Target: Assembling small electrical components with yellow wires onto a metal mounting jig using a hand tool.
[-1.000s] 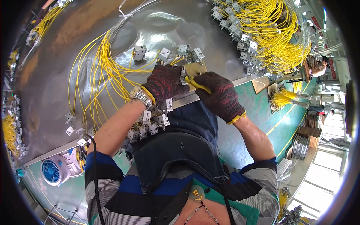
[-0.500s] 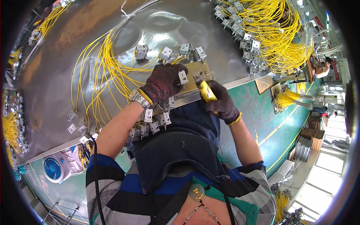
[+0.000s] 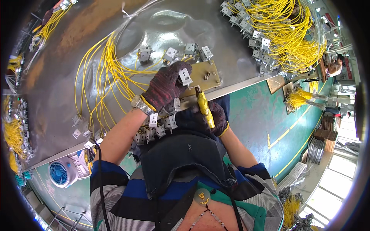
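Small metal box point(image 3: 185, 78) in the left hand point(image 3: 166, 85), at the left end of a brass-coloured plate point(image 3: 198, 72); whether box and plate touch cannot be told. The box is pale grey and squarish, with a flat, dull-sheened face, a small dark mark or opening on it, and a narrow tab at the lower end. The left fingers are clamped on its sides. The right hand point(image 3: 217, 120), just off the table's front edge, has its fingers curled around a yellow-handled tool point(image 3: 205, 109): slender, glossy handles lying close together and a dark metal tip directed toward the plate. Both hands wear coarse knitted gloves, dark with reddish flecks and yellow cuffs; a metal-link wristwatch point(image 3: 138, 103) encircles the left wrist. The plate is flat and rectangular, bearing short upright metal pegs point(image 3: 208, 76). The table point(image 3: 233, 57) is sheathed in grey metal, dented and reflective, with brown staining toward the far left. Beyond the plate lie similar grey boxes point(image 3: 169, 55); thin, smooth yellow wires point(image 3: 110, 63) fan in loose curves across the metal from a pale, tied bundle.
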The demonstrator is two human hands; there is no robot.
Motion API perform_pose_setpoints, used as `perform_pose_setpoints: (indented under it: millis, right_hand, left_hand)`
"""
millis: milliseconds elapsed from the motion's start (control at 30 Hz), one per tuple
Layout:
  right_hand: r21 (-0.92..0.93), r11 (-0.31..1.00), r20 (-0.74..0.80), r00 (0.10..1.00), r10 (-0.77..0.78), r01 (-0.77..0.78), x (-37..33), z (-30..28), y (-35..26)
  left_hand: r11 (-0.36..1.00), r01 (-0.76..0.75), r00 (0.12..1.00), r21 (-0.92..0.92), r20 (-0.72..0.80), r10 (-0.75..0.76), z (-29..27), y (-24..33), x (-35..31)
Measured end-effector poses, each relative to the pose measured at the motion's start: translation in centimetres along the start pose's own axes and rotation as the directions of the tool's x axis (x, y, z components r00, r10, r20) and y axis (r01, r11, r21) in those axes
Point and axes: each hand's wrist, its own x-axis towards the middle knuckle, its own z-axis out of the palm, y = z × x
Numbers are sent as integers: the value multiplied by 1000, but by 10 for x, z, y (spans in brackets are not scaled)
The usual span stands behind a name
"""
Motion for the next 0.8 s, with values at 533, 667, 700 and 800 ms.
perform_pose_setpoints:
  millis: [533, 667, 700, 800]
  right_hand:
    - [-964, -189, -62, 847, -528, -188, 0, 98, -2]
    - [-873, -393, 8, 795, -607, -290, 0, 109, 1]
    - [-846, -442, 40, 791, -611, -299, 1, 109, 2]
    - [-911, -332, -16, 827, -562, -243, 1, 113, 0]
  left_hand:
    - [942, 110, 994, 317, -18, -110, 3, 14, -3]
    - [905, 203, 973, 374, 22, -228, 3, 25, 4]
    - [897, 234, 965, 376, 25, -262, 4, 25, 5]
    - [884, 275, 946, 379, 59, -320, 2, 24, 4]
